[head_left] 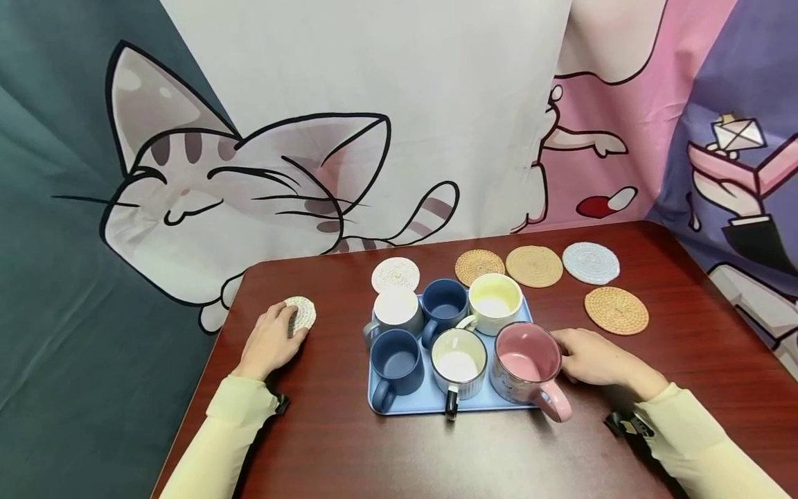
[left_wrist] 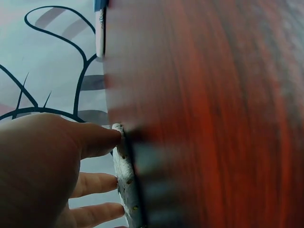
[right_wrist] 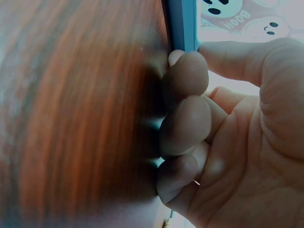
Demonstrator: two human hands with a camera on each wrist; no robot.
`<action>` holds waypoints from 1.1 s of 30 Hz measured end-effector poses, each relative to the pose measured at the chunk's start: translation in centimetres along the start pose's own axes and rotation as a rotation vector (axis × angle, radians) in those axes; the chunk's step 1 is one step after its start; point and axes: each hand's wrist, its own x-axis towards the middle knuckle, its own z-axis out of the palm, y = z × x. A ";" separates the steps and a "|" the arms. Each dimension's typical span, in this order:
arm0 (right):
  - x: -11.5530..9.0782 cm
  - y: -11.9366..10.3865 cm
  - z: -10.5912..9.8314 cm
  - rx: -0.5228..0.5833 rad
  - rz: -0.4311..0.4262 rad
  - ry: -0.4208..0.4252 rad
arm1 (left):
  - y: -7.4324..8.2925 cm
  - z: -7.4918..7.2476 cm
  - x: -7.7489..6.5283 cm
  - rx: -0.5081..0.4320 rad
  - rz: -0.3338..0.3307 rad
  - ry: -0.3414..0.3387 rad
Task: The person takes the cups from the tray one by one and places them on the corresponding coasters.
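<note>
At the left of the table, my left hand (head_left: 271, 339) rests over a pale woven coaster (head_left: 303, 313). In the left wrist view its thumb and nearly straight fingers (left_wrist: 97, 183) touch the upper face of the coaster (left_wrist: 124, 175), which lies close over the wood. My right hand (head_left: 601, 357) is at the right edge of a light blue tray (head_left: 405, 405). Its thumb and curled index finger hold the edge of the tray (right_wrist: 183, 23); the other fingers curl against the tabletop. A pink mug (head_left: 526, 360) on the tray stands right beside this hand.
Also on the tray are two dark blue mugs (head_left: 397, 360) (head_left: 445, 305), a grey-white mug (head_left: 397, 312), a cream black-rimmed mug (head_left: 458, 357) and a yellow cup (head_left: 495, 303). Several round coasters (head_left: 533, 266) lie behind and to the right. A printed cloth (head_left: 436, 138) hangs behind the table.
</note>
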 end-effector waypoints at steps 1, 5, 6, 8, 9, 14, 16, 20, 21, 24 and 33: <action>0.0 0.0 0.0 0.001 0.000 -0.001 | -0.1 0.0 0.0 0.001 0.001 0.003; 0.1 -0.2 0.1 0.013 0.003 -0.007 | -0.2 0.2 0.0 0.002 0.006 0.010; 0.1 -0.3 0.2 0.020 0.003 -0.011 | -0.2 0.3 0.0 0.001 0.008 0.010; 0.0 -0.3 0.3 0.031 0.003 -0.017 | -0.2 0.4 0.1 -0.001 0.012 0.009; 0.0 -0.3 0.3 0.036 0.003 -0.021 | -0.2 0.4 0.1 -0.002 0.014 0.006; 0.2 -0.4 0.5 0.020 -0.002 -0.017 | 0.1 0.4 0.5 0.003 0.034 0.007; 0.3 -0.4 0.5 0.014 -0.001 -0.015 | 0.2 0.4 0.8 0.009 0.039 0.010; 0.2 -0.3 0.4 0.022 0.008 -0.019 | 0.8 0.5 1.6 0.015 0.055 0.006; 0.2 -0.3 0.3 0.024 0.011 -0.021 | 0.9 0.5 1.9 0.016 0.060 0.004; 0.0 -0.2 0.3 0.019 0.012 -0.017 | 1.5 0.7 2.6 0.019 0.078 -0.005; -0.2 -0.3 0.1 0.008 0.017 -0.011 | 3.2 1.1 4.3 0.027 0.107 -0.018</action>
